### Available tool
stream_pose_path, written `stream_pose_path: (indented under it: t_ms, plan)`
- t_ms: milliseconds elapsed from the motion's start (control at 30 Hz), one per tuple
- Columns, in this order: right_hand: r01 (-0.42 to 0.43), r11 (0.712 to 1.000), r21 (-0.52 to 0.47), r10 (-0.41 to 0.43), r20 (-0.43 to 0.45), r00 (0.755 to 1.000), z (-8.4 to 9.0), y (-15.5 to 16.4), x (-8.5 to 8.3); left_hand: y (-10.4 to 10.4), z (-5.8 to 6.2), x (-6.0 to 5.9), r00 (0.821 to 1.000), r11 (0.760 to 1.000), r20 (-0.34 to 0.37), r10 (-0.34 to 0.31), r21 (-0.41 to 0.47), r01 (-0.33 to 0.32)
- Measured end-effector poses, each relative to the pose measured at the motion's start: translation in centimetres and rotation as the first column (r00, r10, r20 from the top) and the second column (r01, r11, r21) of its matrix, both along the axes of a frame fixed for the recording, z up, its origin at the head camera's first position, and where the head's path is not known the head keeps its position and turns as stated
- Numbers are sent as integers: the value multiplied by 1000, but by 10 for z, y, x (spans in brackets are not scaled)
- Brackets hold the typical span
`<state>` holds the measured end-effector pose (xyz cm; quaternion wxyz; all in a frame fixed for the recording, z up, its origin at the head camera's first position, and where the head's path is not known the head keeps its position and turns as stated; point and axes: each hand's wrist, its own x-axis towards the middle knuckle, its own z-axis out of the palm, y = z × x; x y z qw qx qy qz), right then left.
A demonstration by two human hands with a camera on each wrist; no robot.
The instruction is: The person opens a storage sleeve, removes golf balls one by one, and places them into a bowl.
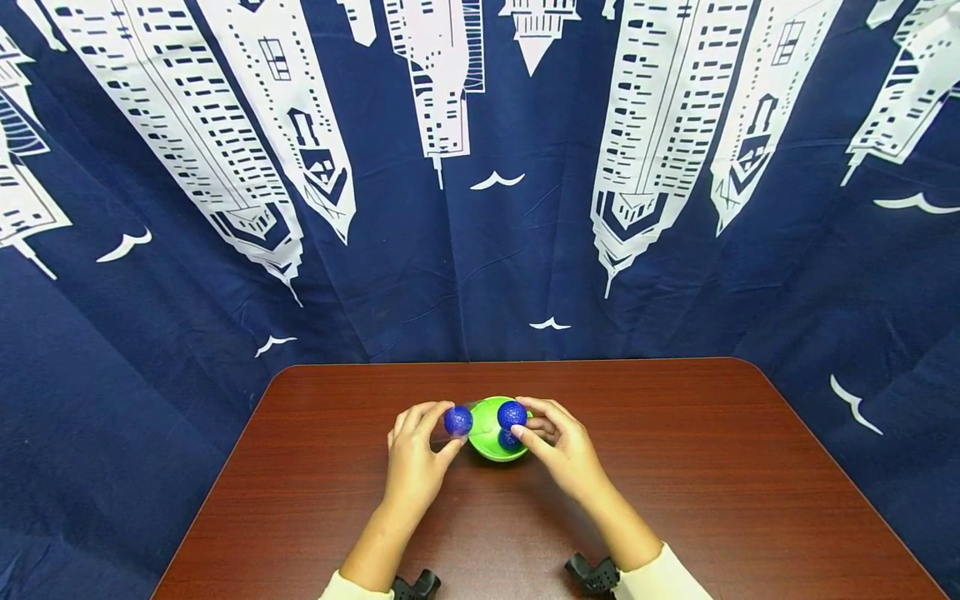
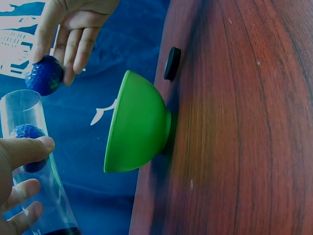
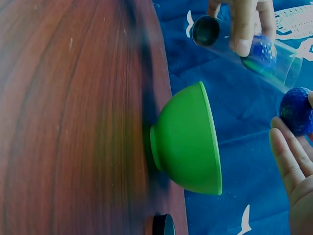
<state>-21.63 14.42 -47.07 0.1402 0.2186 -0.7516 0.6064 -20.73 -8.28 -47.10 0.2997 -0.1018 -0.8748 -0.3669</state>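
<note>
A clear plastic tube point(image 2: 29, 161) with a dark closed end is held by the left hand point(image 1: 414, 454), the thumb and fingers point(image 2: 29, 147) curled round its wall. One dimpled blue ball point(image 2: 27, 134) is lodged inside the tube, near its open mouth. In the head view the tube lies tilted, just left of and partly over the round green plastic bowl point(image 1: 491, 433), at about nine o'clock from it.

A second dimpled blue ball point(image 1: 512, 414) is pinched between the thumb and fingertips of the right hand point(image 1: 561, 450), above the bowl's rim at about two o'clock. A third blue ball point(image 1: 508, 440) rests in the bowl below it. The bowl stands on the dark red-brown wooden bench point(image 1: 675, 467), near its middle. A small black disc point(image 2: 171, 63), possibly the tube's cap, lies on the bench just beside the bowl.

Judgement: the held ball appears to fit the tube closely. Good practice calls for the mouth to be held steady and raised a little, for the ball to be centred on the opening before it is released, and for the work to be kept over the bowl, so that a slipped ball is caught. The tube should be gripped lightly, so that its wall is not squeezed.
</note>
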Motion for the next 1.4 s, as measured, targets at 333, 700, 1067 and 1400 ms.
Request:
stream_pose_path:
  t_ms: [333,700,1067,1400]
  plan:
    - [18,994,109,-19,6,1000,1,0,-11,-3,0,-4,999,992,36,-30,120,25]
    - [1,962,271,9,-35,999,-4,-7,-27,-6,0,-6,996,986,90,-25,164,10]
    - [85,822,563,56,-228,972,-9,-17,-41,-10,-4,-10,996,984,90,-14,177,-2]
    - [88,706,703,75,-197,978,-11,-22,-44,-11,-6,-9,995,982,97,-19,187,1]
